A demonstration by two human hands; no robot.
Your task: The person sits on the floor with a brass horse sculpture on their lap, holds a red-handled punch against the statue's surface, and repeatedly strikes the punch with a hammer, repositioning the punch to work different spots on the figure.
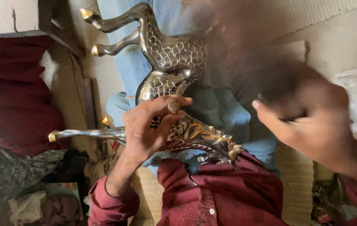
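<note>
Handling a metal horse on the lap

Horse (174, 62) lies across lap on blue cloth (224, 113): looks heavy, rigid, polished and slick; legs thin, so hold the body. Left hand (147, 125) pinches a small tool (173, 106) against it. Right hand (308, 121) blurred, grip unclear.

One head-worn camera looks steeply down — close over the lap, knees toward twelve o'clock, chest at six.

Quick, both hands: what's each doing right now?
Left hand: closed on a small tool, pressed to the metal horse figure.
Right hand: blurred, grip cannot be told.
</note>
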